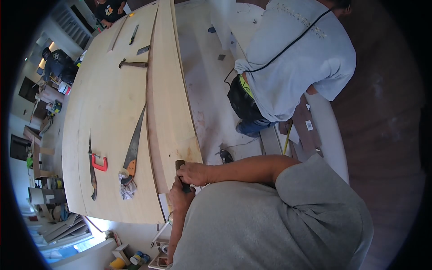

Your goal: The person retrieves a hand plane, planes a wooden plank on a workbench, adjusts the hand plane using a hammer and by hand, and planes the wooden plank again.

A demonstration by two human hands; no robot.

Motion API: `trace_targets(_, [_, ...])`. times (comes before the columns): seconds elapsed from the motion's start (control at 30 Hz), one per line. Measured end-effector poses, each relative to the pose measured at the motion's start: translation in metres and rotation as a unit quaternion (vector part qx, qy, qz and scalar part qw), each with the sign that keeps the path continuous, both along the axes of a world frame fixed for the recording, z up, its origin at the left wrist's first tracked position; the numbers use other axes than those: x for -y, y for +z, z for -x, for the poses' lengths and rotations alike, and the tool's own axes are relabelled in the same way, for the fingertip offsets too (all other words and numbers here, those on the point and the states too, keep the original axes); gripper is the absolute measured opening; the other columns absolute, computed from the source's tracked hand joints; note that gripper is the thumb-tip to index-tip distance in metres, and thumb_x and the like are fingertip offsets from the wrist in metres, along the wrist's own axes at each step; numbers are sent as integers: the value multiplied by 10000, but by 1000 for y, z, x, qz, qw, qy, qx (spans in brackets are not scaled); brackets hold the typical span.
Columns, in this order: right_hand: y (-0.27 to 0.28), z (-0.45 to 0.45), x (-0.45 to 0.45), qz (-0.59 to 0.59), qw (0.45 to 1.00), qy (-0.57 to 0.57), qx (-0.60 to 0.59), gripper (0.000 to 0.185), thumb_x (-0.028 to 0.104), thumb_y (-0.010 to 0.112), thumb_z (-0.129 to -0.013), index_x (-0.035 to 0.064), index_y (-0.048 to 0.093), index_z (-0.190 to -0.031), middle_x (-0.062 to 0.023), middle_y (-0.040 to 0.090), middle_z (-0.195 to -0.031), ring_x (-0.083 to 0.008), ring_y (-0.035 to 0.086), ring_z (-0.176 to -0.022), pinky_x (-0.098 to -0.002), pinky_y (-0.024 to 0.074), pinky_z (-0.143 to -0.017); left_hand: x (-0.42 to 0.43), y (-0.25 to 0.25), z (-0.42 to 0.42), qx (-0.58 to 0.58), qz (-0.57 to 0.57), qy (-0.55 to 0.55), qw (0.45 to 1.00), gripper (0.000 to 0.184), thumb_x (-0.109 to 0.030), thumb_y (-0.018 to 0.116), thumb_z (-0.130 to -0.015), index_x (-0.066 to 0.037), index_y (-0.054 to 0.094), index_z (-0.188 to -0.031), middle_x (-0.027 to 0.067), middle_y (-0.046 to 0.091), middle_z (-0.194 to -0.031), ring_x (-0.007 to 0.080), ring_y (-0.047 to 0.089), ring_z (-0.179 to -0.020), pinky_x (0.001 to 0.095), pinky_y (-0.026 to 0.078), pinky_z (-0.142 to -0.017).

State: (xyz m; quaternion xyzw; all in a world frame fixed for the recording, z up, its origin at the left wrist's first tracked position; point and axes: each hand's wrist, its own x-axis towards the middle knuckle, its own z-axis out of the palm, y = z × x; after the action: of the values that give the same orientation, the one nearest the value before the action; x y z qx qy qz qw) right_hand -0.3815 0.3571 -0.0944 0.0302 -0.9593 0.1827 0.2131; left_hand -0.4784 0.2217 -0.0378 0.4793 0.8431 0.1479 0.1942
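Observation:
Both my hands are closed around a dark, narrow block-shaped tool (pixel 180 164) at the near corner of a plywood sheet; its exact kind is partly hidden by my fingers. My right hand (pixel 195 174) grips it from the right, near its middle. Just below, my left hand (pixel 181 197) wraps its lower end. Under the tool lies a long pale wood strip (pixel 173 103) along the edge of the larger plywood sheet (pixel 108 103). A handsaw (pixel 133 148) with an orange-and-black handle rests left of my hands, its grip on a crumpled wrapper (pixel 128 190).
A red clamp (pixel 99 163), a narrow saw (pixel 92 173), a hammer (pixel 134 64) and a metal square (pixel 143 50) lie on the plywood. A person in a light shirt (pixel 297 58) bends close by on the right. Two more people are at the far left.

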Motion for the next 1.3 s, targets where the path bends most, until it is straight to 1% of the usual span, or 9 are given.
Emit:
trace_targets(0.37, [2, -7, -3, 47, 990, -40, 125, 137, 177, 623, -791, 65, 694, -757, -127, 654, -886, -324, 683, -827, -440, 558, -730, -6, -1, -10, -24, 6, -10, 1000, 514, -164, 753, -690, 12, 553, -1130, 248, 696, -921, 464, 679, -836, 545, 544, -728])
trace_targets(0.57, [8, -15, -11, 231, 959, -156, 56, 42, 122, 700, -772, 81, 697, -781, -142, 650, -829, -339, 676, -803, -450, 547, -716, -7, 3, -11, -10, 26, 14, 1000, 498, -183, 753, -703, 22, 579, -1121, 249, 701, -907, 460, 688, -841, 532, 555, -741])
trace_targets(0.63, [11, -19, -16, 277, 947, -162, 18, 97, 173, 714, -760, 78, 718, -780, -155, 666, -801, -359, 683, -800, -459, 547, -724, -8, 3, -12, -7, 29, 19, 999, 504, -192, 756, -706, 21, 578, -1127, 251, 703, -910, 457, 691, -851, 528, 558, -743])
trace_targets(0.73, [20, -30, -26, 345, 924, -162, 0, 161, 231, 739, -759, 73, 727, -784, -164, 674, -785, -370, 683, -791, -462, 542, -725, -9, -5, -10, -8, -12, 20, 1000, 414, -204, 752, -709, -62, 602, -1069, 224, 706, -852, 448, 692, -825, 522, 548, -708])
trace_targets(0.83, [22, -49, -36, 370, 909, -194, -4, 219, 281, 754, -771, 65, 722, -793, -177, 673, -791, -370, 678, -782, -461, 537, -722, -16, 1, -8, 1, 49, 7, 999, 599, -219, 766, -709, 58, 587, -1209, 255, 707, -941, 446, 699, -867, 514, 563, -752])
trace_targets(0.9, [20, -66, -42, 361, 904, -230, 8, 270, 320, 750, -795, 59, 735, -859, -198, 687, -845, -379, 678, -791, -457, 538, -736, -13, -9, -4, -7, 27, 2, 1000, 662, -221, 763, -710, 85, 578, -1267, 264, 706, -967, 438, 704, -875, 505, 567, -762])
trace_targets(1.07, [-14, -128, -47, 470, 812, -345, 30, 286, 310, 725, -820, 75, 763, -979, -176, 728, -894, -335, 715, -829, -415, 551, -763, -12, -13, 0, 1, 4, 1, 1000, 738, -226, 755, -712, 118, 554, -1334, 280, 703, -1014, 428, 711, -888, 482, 572, -781])
trace_targets(1.13, [-36, -153, -44, 450, 800, -393, 53, 297, 306, 736, -806, 66, 764, -980, -160, 740, -887, -290, 727, -834, -396, 552, -758, -13, -10, 1, 18, 2, 5, 1000, 733, -226, 752, -711, 117, 556, -1328, 279, 704, -1009, 430, 710, -887, 475, 573, -785])
trace_targets(1.3, [-50, -194, -18, 504, 718, -466, 113, 354, 319, 767, -787, 34, 762, -997, -163, 751, -913, -278, 727, -843, -371, 554, -774, -9, -22, 5, 51, -15, 18, 998, 716, -234, 749, -730, 126, 555, -1318, 266, 710, -969, 405, 717, -874, 457, 574, -785])
